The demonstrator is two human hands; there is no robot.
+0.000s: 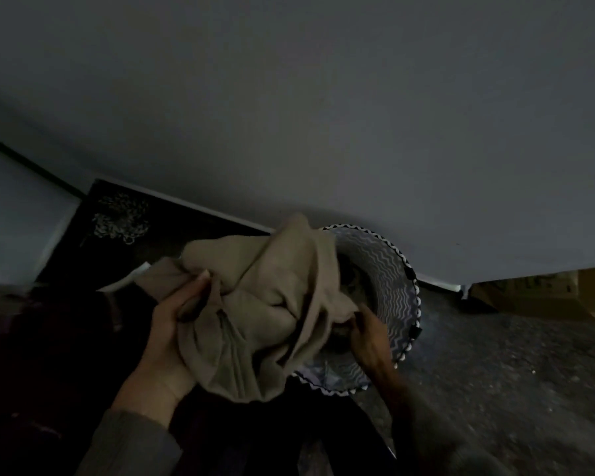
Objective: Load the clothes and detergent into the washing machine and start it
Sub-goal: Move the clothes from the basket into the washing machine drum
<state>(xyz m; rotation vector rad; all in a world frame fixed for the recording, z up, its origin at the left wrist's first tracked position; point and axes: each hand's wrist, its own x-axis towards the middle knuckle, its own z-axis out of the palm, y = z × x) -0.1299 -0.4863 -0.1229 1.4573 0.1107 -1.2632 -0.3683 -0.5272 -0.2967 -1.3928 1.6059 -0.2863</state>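
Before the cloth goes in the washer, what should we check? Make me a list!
1. Left hand has a grip on the beige cloth: ok, its fingers curl round a bunched part.
2. Right hand has a grip too: ok, it pinches the cloth's right edge.
3. Cloth is clear of the patterned basket: cannot tell, it hangs over the basket and hides part of the rim.
4. Basket emptied: cannot tell, something dark shows inside but it is too dim to name.
5. Washing machine in sight: not ok, it is not in view.
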